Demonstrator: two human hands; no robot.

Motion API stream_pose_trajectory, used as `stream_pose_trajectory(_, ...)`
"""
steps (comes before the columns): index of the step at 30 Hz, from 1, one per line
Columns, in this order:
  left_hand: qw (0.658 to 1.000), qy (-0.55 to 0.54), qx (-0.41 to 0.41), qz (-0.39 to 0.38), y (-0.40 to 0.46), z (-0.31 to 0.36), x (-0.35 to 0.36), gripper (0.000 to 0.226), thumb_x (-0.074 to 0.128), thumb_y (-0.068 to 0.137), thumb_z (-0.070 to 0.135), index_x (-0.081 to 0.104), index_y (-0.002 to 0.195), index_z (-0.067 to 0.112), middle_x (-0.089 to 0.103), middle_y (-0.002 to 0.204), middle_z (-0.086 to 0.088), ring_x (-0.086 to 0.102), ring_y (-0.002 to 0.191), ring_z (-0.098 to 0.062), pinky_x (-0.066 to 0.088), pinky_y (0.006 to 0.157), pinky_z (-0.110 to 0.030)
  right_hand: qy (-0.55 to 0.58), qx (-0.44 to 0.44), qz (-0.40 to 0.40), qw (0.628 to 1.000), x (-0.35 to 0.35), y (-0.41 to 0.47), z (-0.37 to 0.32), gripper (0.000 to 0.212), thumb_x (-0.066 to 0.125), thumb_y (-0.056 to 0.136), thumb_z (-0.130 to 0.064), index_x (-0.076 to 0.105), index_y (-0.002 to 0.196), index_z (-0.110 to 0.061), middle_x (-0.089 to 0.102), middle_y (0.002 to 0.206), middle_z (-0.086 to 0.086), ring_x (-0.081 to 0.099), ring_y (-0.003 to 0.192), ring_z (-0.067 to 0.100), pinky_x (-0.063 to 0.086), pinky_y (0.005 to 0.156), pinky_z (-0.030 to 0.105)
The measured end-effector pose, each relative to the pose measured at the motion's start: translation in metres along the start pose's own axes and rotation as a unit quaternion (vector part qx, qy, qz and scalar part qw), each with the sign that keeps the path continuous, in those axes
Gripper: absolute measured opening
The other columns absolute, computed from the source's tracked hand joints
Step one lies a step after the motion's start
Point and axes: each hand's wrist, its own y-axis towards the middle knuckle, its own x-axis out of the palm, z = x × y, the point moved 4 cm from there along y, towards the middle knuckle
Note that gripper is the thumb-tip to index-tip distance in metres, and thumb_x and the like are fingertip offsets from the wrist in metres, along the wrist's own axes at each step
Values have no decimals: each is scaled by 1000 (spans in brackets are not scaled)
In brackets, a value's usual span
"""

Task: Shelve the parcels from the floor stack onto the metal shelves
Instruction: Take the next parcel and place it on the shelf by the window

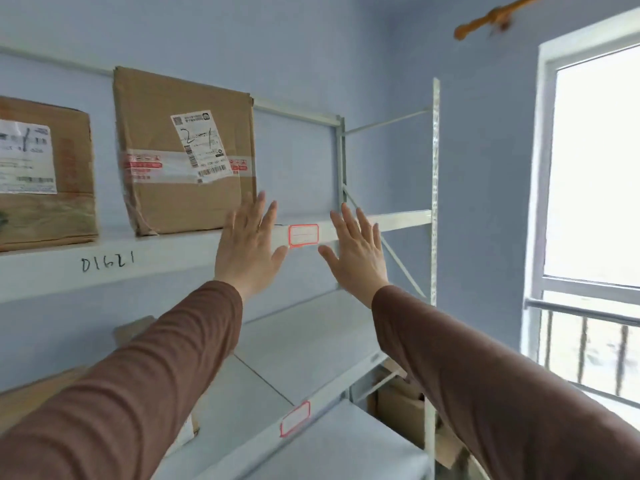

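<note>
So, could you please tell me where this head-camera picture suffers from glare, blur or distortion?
Head view: the window is blown out to white, hiding the outside; the leftmost parcel at the frame edge is smeared, its label unreadable, while the second parcel is sharper; the wide lens bows the shelf beam; the left hand and right hand look reasonably sharp.

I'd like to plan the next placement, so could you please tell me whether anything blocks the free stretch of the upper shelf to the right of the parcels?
Nothing visible does. Both hands, the left hand and right hand, are open and empty before the upper shelf, whose space right of the taped parcel looks bare.
</note>
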Motion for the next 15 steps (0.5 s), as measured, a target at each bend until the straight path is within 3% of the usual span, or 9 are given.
stream_pose_trajectory(8,981,-119,130,-83,-56,174,15,83,40,103,53,-5,163,17,-17,170,-4,-20,156,-25,-6,126,-48,-144,144,-80,976,-101,-153,88,73,43,104,-51,9,163,-25,-5,171,-2,-12,157,22,-5,127,50)
stream_pose_trajectory(15,923,-260,256,-125,-130,363,-31,82,40,104,52,-8,163,20,-20,169,1,-24,154,-21,-12,126,-46,-262,282,-80,920,-241,-298,149,74,43,103,-52,11,162,-22,-1,172,0,-8,158,25,-1,127,51)
